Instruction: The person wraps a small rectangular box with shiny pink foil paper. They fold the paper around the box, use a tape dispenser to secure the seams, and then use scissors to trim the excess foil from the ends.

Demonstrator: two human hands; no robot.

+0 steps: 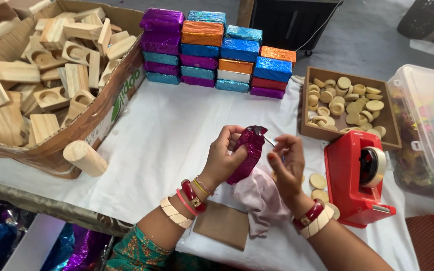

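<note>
Your left hand [223, 159] is gripping the magenta foil-wrapped block [247, 153]; your right hand [286, 163], at three o'clock, is pinching its foil—keep folds tight.

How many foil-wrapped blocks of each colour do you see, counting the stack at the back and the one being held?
Blue or teal blocks: 9
Purple or magenta blocks: 6
Orange blocks: 3
Red block: 1
Silver block: 1
Magenta held block, in the left hand: 1
Total visible: 21
</note>
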